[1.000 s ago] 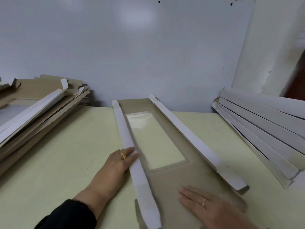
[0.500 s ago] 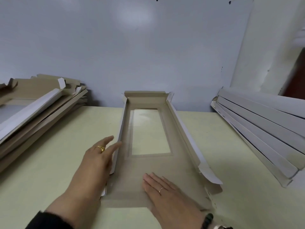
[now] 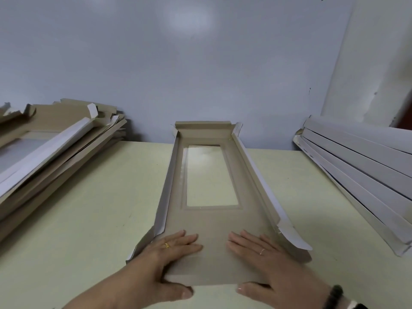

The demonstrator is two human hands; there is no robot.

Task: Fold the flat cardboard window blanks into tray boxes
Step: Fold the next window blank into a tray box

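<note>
A pale table (image 3: 93, 219) fills the lower frame. At left lies a heap of cardboard blanks (image 3: 51, 157); at right, a stack of white-sided pieces (image 3: 361, 175), perhaps folded trays. At center the half-formed tray box (image 3: 214, 221) holds nothing, side walls raised, clear window (image 3: 210, 177) flat. The left hand (image 3: 165, 262) and right hand (image 3: 269, 264) press its near end with straight fingers, thumbs under the near edge.

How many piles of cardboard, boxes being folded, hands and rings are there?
Piles of cardboard: 2, the left pile and the right pile
Box being folded: 1
Hands: 2, left hand and right hand
Rings: 2, gold ring and thin ring
Total: 7
</note>
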